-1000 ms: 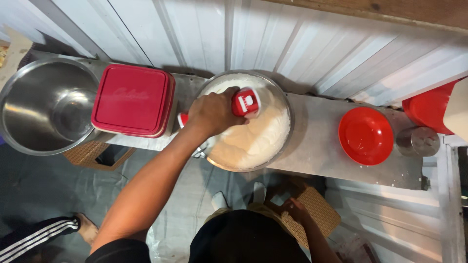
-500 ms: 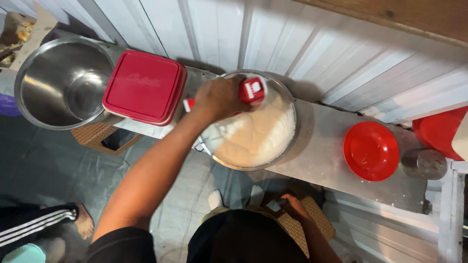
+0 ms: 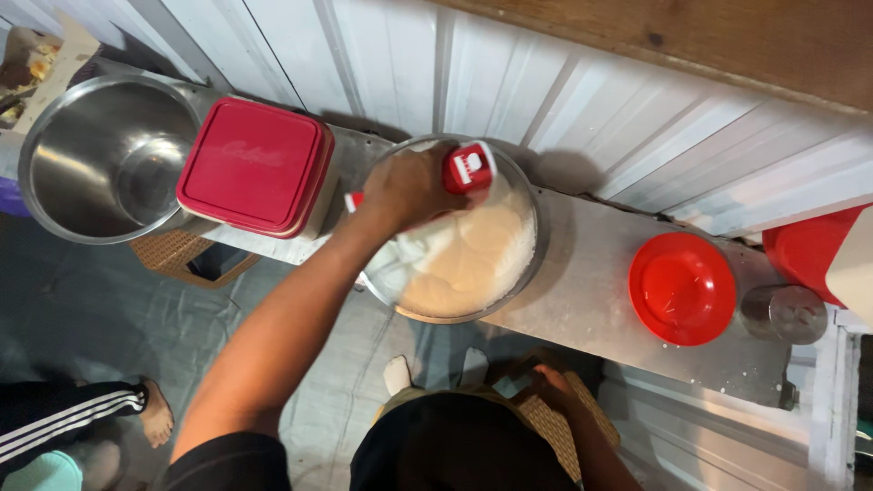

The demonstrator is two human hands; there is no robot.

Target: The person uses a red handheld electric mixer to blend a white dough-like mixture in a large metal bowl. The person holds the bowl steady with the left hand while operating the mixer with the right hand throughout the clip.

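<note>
A red-and-white hand mixer [image 3: 466, 169] is gripped by the left hand [image 3: 405, 186] over the steel bowl [image 3: 523, 273] of pale batter [image 3: 468, 259]; the right hand [image 3: 550, 382] is lowered, its grip unreadable.

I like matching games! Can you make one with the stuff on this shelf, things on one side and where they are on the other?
Things:
1. empty steel bowl
2. red square lid
3. red round lid
4. red-and-white hand mixer

Places:
A. in the left hand, over the dough bowl
B. far left
C. beside a small steel cup
D. between the two bowls

Pairs: 1-B, 2-D, 3-C, 4-A
</note>
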